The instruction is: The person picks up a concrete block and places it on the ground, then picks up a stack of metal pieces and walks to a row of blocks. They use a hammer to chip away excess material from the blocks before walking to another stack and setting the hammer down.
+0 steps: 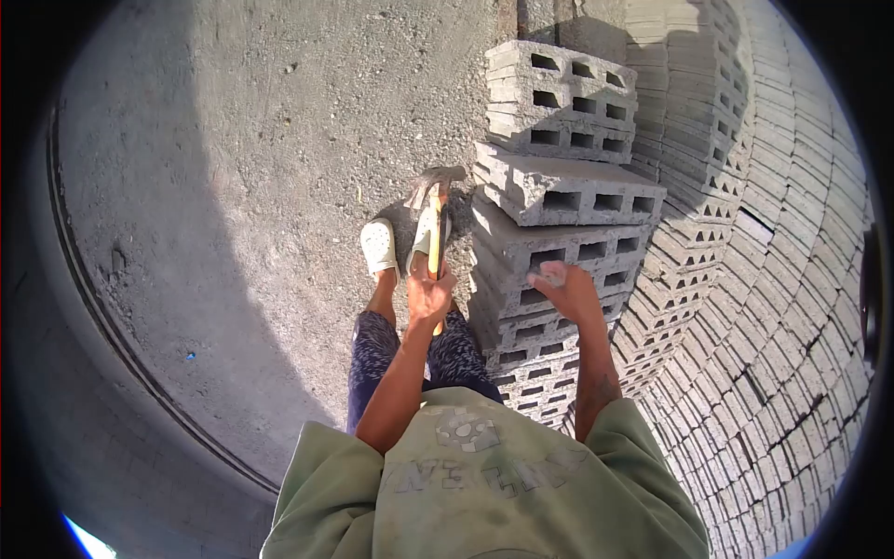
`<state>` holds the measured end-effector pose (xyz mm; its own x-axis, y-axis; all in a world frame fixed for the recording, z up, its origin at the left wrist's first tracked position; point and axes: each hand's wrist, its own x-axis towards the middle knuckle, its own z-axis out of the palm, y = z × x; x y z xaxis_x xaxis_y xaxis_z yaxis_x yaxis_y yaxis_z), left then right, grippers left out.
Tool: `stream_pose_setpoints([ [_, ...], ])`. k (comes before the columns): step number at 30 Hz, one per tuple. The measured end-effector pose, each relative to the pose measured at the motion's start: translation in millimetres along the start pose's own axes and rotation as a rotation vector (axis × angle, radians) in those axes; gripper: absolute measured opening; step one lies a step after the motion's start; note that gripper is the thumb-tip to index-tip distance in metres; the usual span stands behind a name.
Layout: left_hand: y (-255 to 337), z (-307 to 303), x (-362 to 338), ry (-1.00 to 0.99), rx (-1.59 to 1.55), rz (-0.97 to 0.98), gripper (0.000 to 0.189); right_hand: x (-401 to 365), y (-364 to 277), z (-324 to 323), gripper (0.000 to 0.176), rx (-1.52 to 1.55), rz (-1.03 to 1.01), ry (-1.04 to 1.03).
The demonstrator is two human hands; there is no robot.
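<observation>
My left hand (430, 298) is wrapped round the yellow-and-black handle of a hammer (436, 244). The hammer's dusty metal head points away from me, above my shoes. Over the side of a stack of grey hollow concrete blocks (531, 238) is my right hand (570, 293), its fingers curled and the thumb forward. A pale, pinkish patch shows at those fingertips; I cannot tell whether it is a small piece or dusty fingers. The upper blocks of the stack sit slightly askew, their rectangular holes facing right.
Tall rows of stacked concrete blocks (773, 279) fill the right side. Gritty ground (279, 186) stretches to the left, partly in shadow. My light clogs (379, 244) stand close beside the stack. A dark curved edge (102, 317) runs along the far left.
</observation>
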<state>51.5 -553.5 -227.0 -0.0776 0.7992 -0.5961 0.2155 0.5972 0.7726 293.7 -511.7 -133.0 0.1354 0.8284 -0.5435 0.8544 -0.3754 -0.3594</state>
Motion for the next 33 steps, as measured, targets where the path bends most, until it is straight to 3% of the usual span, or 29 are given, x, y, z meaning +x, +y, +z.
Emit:
stream_pose_setpoints([
  [1,3.3,-4.1,-7.4,-0.092,0.071,0.029,0.011,-2.4,-1.4,-11.1,0.054,0.058,-0.142,0.071],
  [2,34.3,-8.7,-8.3,-0.052,-0.089,-0.305,0.007,11.6,-23.6,-25.9,0.057,0.015,-0.041,0.148],
  [3,25.7,-5.7,-9.1,0.024,-0.079,-0.199,0.005,35.0,-24.3,-23.2,0.06,-0.022,0.036,0.158],
  [5,55.2,-18.5,-5.4,0.039,-0.193,-0.247,0.006,68.6,-26.0,-4.3,0.064,-0.062,0.088,0.167],
  [6,77.1,-26.6,-3.0,0.019,-0.341,-0.357,0.008,81.3,-28.8,13.9,0.064,-0.242,0.082,0.129],
  [7,79.2,-29.4,2.9,0.026,-0.345,-0.342,0.008,92.3,-30.3,25.8,0.063,-0.421,0.081,0.099],
  [9,67.0,-36.0,19.1,0.109,-0.308,-0.267,0.014,108.0,-27.2,31.8,0.063,-0.34,0.174,0.116],
  [10,53.5,-48.4,35.1,0.088,-0.092,-0.095,0.017,109.8,-26.5,40.2,0.062,-0.263,0.288,0.104],
  [13,75.8,-78.3,56.8,-0.056,0.021,-0.167,0.015,101.4,-20.8,40.6,0.053,-0.11,0.263,0.141],
  [14,92.3,-84.6,62.2,0.0,-0.052,-0.227,0.014,103.6,-17.5,32.8,0.053,-0.127,0.254,0.138],
  [17,121.1,-97.6,72.9,0.008,-0.394,-0.166,0.003,73.1,-3.2,10.4,0.05,0.049,0.23,0.21],
  [19,139.7,-74.7,77.8,0.067,-0.709,-0.163,0.008,64.8,-4.3,1.3,0.041,0.023,0.323,0.139],
  [21,98.3,-40.4,89.7,-0.026,-0.377,0.05,0.006,66.9,0.7,-1.1,0.041,0.068,0.318,0.113],
  [23,40.9,7.0,105.5,-0.34,0.366,-0.296,0.02,68.3,-2.1,-6.3,0.041,0.073,0.338,0.083],
  [24,35.9,7.0,113.8,-0.344,0.372,-0.298,0.02,67.4,-5.4,-5.9,0.041,0.093,0.35,0.053],
  [26,35.7,10.5,140.1,-0.454,0.523,-0.478,0.028,82.0,-0.9,-11.1,0.043,0.048,0.342,0.034],
  [27,34.2,2.3,127.4,-0.464,0.543,-0.495,0.028,66.0,0.4,-8.0,0.045,0.018,0.379,-0.007],
  [28,36.3,-11.3,125.7,-0.374,0.606,-0.388,0.029,62.0,-2.1,-0.6,0.045,0.052,0.382,-0.003],
  [29,44.0,-23.4,130.7,-0.28,0.662,-0.262,0.03,64.3,-7.1,1.1,0.044,-0.041,0.236,0.072],
  [30,44.4,-38.6,135.0,-0.282,0.575,-0.392,0.032,62.0,-10.9,-3.5,0.042,-0.143,0.1,0.16],
  [31,46.5,-56.1,134.9,-0.234,0.532,-0.446,0.033,54.8,-14.3,-11.5,0.042,-0.121,0.109,0.203],
  [32,94.5,-83.9,124.4,-0.188,0.483,-0.496,0.036,39.9,-19.6,-23.3,0.042,-0.068,0.09,0.306],
  [33,39.8,-108.7,126.9,-0.086,0.524,-0.43,0.028,18.0,-24.6,-33.1,0.043,-0.015,0.069,0.407],
])
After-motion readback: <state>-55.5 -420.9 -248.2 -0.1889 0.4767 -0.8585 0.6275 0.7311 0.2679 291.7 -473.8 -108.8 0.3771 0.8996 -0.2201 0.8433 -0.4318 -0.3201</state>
